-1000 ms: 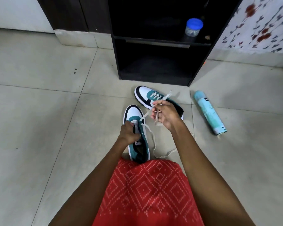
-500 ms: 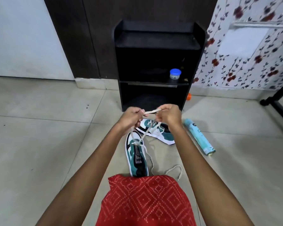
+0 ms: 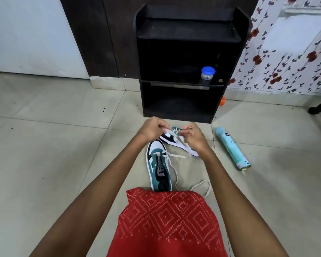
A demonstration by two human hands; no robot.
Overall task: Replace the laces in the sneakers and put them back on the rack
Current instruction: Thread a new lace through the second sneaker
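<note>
Hold white lace (image 3: 168, 131) taut between left hand (image 3: 152, 127) and right hand (image 3: 194, 137), both seemingly pinching it; thread sneaker (image 3: 158, 164) below evenly.

Before your rack (image 3: 182, 30) lie the far sneaker (image 3: 174, 139), then the near sneaker (image 3: 158, 164); the can (image 3: 232, 148) lies front-right of it, the jar (image 3: 208, 73) on its shelf.

I can read just one mark: the tongue label of the sneaker (image 3: 158, 164) lying nearest in front of the rack (image 3: 183, 71) carries a leaping-cat logo, with blurred lettering beneath that looks like PUMA. The dark round mark on the spray can (image 3: 232, 147), to the right of the rack's foot, is too small for me to read.
</note>
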